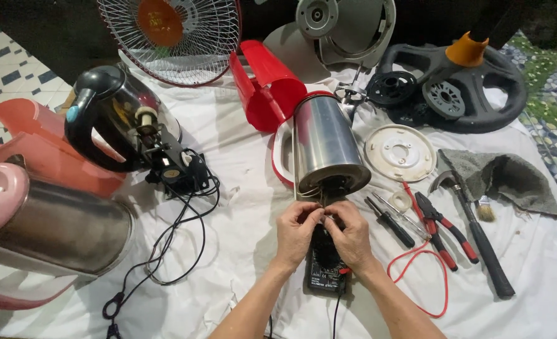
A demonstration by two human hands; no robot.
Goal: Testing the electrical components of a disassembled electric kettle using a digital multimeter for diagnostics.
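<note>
The steel kettle lies on its side — open base toward both hands, whose fingers pinch its wires just above the multimeter, mid-table near the front edge.

Both bare forearms reach up from the lower edge and converge toward the middle. The left hand and right hand meet with backs upward, fingers curled, fingertips seemingly pinched together, though the grip itself is hidden.
</note>
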